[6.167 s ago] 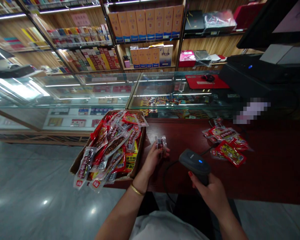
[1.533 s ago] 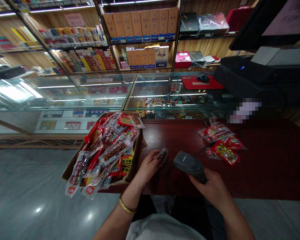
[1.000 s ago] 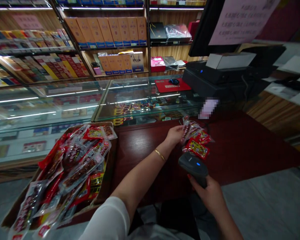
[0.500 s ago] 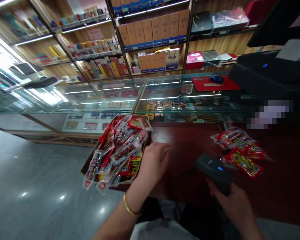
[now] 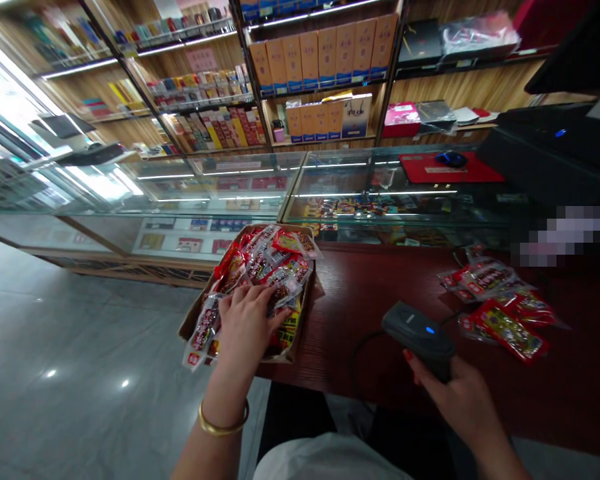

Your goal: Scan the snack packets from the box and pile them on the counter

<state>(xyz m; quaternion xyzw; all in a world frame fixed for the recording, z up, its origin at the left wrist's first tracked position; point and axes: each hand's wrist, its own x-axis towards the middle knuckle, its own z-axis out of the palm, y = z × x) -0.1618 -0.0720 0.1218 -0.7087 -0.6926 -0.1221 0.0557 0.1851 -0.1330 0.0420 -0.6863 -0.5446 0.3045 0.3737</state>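
Note:
My left hand (image 5: 247, 323), with a gold bangle at the wrist, lies over a cardboard box (image 5: 300, 327) full of snack packets. Its fingers are bent and apart on the top packets, the thumb spread to the right; the fingertips are partly hidden. One clear and red packet (image 5: 203, 333) leans over the box's near left edge. In my right hand (image 5: 463, 393) is a dark barcode scanner (image 5: 417, 333) with a blue light, held above the counter, its head pointing up and left. Beyond it lies a loose pile of snack packets (image 5: 513, 327).
The dark red wooden counter (image 5: 340, 333) meets a glass display case (image 5: 340, 170) at the back. A mouse (image 5: 451, 159) sits on a red mat (image 5: 415, 170). Dark equipment (image 5: 545, 153) stands at right. Boxes fill the wall shelves. A cable (image 5: 355, 363) runs near the scanner.
My left hand has moved left from the counter beside the box onto the packets in it, its fingers spreading. The scanner stays in my right hand, shifted little. The view has turned slightly left.

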